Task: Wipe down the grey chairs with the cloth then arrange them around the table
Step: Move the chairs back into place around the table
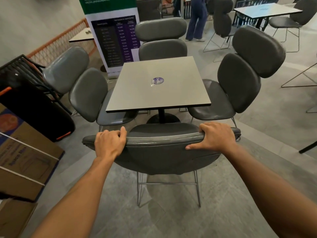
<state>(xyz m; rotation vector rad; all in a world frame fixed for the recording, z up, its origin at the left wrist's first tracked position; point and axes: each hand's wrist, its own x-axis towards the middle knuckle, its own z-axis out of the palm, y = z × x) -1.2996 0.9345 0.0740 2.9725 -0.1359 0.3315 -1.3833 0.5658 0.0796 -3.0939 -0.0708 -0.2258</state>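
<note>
A square grey table (171, 93) with a purple sticker stands in the middle. Grey padded chairs sit at three of its sides: one on the left (82, 86), one at the far side (162, 38), one on the right (240, 79). A fourth grey chair (163, 152) stands at the near side, its back toward me. My left hand (109, 143) grips the top edge of its backrest on the left. My right hand (216, 137) grips the same edge on the right, thumb on the back face. No cloth is in view.
Cardboard boxes (22, 152) and a black case (34, 107) crowd the left side. A printed banner (115, 38) stands behind the table. A person (197, 19) stands at the back, with other tables (267, 9) and chairs to the right.
</note>
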